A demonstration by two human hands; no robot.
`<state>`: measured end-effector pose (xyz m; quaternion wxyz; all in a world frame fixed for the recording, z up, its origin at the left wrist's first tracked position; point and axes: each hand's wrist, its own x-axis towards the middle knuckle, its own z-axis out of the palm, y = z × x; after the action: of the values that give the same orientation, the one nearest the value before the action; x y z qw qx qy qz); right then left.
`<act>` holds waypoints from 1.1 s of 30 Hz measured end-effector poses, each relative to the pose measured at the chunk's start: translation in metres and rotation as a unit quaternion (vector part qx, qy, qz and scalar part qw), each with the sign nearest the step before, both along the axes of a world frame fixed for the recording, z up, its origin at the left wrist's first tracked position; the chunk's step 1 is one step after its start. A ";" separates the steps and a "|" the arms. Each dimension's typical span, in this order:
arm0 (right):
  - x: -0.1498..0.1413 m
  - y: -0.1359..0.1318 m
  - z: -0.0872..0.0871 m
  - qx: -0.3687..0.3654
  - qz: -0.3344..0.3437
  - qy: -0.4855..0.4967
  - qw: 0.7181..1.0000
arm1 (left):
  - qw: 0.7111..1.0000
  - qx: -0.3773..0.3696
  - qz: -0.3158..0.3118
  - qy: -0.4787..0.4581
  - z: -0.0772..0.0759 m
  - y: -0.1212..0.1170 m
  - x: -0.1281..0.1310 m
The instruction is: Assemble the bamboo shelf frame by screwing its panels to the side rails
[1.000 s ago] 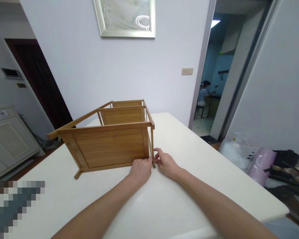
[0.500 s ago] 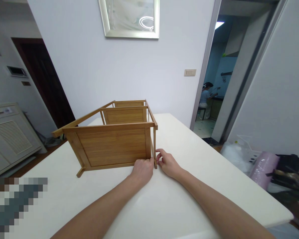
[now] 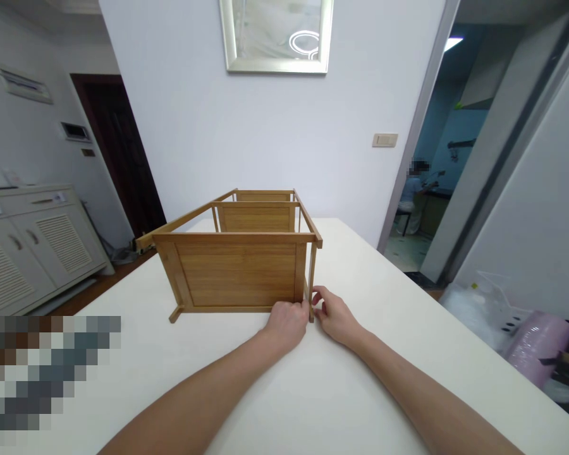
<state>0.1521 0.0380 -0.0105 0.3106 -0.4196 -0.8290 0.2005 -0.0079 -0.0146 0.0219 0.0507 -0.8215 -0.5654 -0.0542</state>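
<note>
A brown wooden shelf rack lies on its side on the white table, its panel shelves upright one behind another. At the near lower right corner, my left hand is closed around the rack's lower edge, knuckles up and fingertips hidden behind the wood. My right hand is on the outer side of the same corner leg. Its index finger and thumb are curled in towards the leg; anything between them is too small or hidden to make out.
Past the table stands a white wall with a framed picture and a switch plate. Through the doorway at right a person sits. Plastic bags and a pink wrapped roll lie beyond the table's right edge. A white cabinet stands at left.
The view has turned left, so everything appears farther right. Both hands stay at the same corner of the rack, with the right hand's fingers only slightly shifted.
</note>
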 end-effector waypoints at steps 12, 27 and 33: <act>-0.002 -0.001 0.004 -0.031 0.001 0.037 0.999 | 1.000 -0.003 -0.004 -0.007 0.001 -0.001 -0.001; -0.002 0.000 0.003 0.006 0.012 -0.006 1.000 | 1.000 0.002 -0.005 -0.013 0.001 -0.001 -0.001; -0.001 0.001 0.000 -0.005 0.013 -0.008 1.000 | 1.000 0.000 -0.006 -0.014 0.000 -0.001 -0.001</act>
<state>0.1511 0.0393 -0.0102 0.2989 -0.4122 -0.8358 0.2056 -0.0084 -0.0151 0.0221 0.0421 -0.8238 -0.5614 -0.0659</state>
